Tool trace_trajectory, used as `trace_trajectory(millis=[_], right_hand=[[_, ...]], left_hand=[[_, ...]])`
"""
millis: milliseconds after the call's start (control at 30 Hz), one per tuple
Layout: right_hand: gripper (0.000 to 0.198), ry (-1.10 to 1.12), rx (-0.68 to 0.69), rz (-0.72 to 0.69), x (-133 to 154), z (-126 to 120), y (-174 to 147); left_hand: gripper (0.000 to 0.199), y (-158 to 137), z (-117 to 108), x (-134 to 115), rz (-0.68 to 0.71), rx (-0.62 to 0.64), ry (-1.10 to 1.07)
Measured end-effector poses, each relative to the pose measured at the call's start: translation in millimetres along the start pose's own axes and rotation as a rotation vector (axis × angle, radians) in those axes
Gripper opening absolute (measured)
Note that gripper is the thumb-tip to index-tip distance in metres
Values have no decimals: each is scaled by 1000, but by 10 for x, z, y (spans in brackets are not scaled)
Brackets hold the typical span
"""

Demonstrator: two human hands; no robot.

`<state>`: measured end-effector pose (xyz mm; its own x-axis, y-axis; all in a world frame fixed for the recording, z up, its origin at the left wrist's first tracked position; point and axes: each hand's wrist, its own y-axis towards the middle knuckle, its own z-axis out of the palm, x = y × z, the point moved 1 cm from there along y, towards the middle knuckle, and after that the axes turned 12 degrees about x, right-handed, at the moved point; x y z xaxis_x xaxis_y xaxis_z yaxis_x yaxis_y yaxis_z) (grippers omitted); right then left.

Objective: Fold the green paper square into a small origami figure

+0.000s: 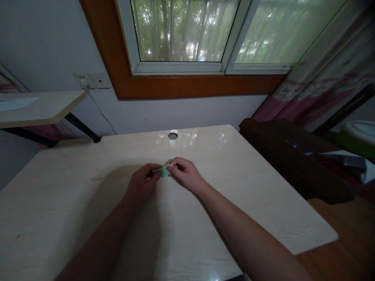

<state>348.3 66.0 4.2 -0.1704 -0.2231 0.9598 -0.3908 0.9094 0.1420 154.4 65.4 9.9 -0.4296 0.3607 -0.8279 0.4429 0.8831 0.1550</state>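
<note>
A small light-green piece that looks like folded paper point(164, 170) is held between my two hands, over the middle of the table. My left hand point(142, 180) pinches its left end between thumb and fingers. On the other side, my right hand point(186, 174) grips the right end, where a whitish bit shows beside the thumb. Fingers cover parts of the piece, so its full shape is hidden.
The pale wood-grain table point(234, 187) has a round cable hole point(173, 136) near its back edge. A raised shelf point(43, 109) stands at the left on black legs. Dark wooden furniture point(287, 156) lies beyond the right edge. A dark object point(237, 278) peeks in at the bottom.
</note>
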Motion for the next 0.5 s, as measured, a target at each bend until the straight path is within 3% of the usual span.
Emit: trace_trajectory(millis=[267, 500], right_hand=[[21, 15, -7, 5, -7, 3, 2], [20, -47, -28, -73, -5, 6, -13]], left_hand=[[21, -1, 14, 34, -8, 2, -42], [23, -1, 28, 5, -48, -10, -46]])
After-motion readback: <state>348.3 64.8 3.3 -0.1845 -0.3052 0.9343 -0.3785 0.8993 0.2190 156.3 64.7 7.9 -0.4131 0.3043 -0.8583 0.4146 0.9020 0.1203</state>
